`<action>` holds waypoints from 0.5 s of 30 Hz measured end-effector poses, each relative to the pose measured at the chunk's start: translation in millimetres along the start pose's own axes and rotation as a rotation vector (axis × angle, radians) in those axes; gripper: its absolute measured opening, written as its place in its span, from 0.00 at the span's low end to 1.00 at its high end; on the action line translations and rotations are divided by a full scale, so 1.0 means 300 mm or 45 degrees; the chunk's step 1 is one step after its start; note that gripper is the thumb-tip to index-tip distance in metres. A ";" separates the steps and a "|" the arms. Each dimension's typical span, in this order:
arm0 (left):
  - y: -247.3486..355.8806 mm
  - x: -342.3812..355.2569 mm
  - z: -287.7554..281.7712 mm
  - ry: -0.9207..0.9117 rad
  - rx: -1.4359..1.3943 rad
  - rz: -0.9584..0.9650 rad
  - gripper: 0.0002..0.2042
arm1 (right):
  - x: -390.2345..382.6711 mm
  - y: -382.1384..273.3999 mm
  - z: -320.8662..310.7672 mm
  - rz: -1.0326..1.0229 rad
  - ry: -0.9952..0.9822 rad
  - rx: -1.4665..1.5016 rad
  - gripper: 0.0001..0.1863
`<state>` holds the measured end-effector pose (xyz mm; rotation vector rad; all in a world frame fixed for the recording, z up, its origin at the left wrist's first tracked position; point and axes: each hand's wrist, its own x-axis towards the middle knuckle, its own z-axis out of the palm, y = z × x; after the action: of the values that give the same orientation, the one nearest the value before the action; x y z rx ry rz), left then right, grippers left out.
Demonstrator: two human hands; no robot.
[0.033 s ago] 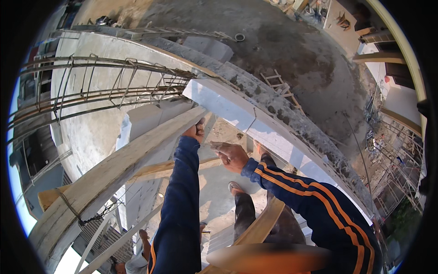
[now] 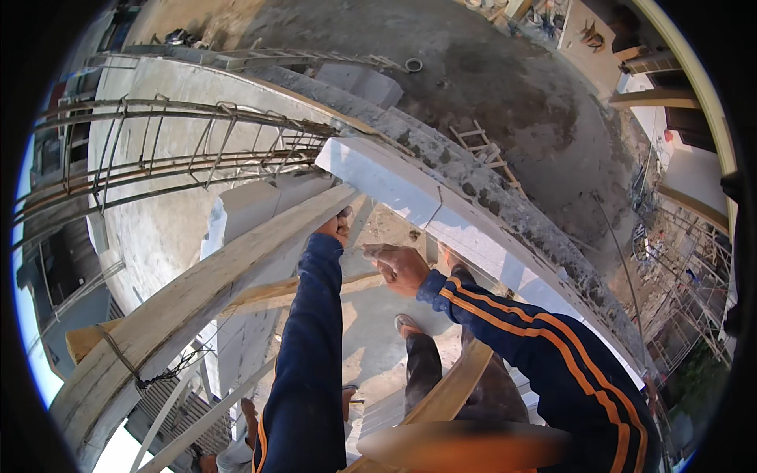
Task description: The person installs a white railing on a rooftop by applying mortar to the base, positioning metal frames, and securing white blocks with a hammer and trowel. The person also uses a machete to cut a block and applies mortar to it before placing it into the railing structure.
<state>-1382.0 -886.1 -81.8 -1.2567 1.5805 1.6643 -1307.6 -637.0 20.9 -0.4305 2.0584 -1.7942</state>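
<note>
Timber beam (image 2: 221, 272) seems best handled steadily — left hand (image 2: 338, 226) curled beside it, right hand (image 2: 400, 270) loosely bent, either's finger-hold unclear.

Head-worn fisheye, looking steeply down along the sleeves (image 2: 309, 331); left hand (image 2: 336, 227) and right hand (image 2: 400, 269) near centre, ground (image 2: 544, 102) far below (straight edges bow rimward).

A pale, stained wooden beam (image 2: 213, 276) lies aslant — its far end beside the white block wall (image 2: 473, 236), perhaps touching.
</note>
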 end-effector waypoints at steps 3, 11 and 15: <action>0.038 0.065 -0.051 0.167 0.252 0.310 0.18 | 0.080 0.023 -0.064 -0.097 0.277 -0.611 0.25; 0.192 0.018 -0.041 0.231 0.765 1.056 0.18 | 0.263 0.015 -0.164 0.529 0.071 -0.469 0.18; 0.261 -0.016 0.030 0.369 0.914 1.038 0.15 | 0.295 0.005 -0.135 0.528 0.090 -0.846 0.18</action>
<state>-1449.6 -891.0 -41.2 -0.4941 2.7771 1.0836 -1404.7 -642.3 17.3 -0.0894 2.5332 -0.8800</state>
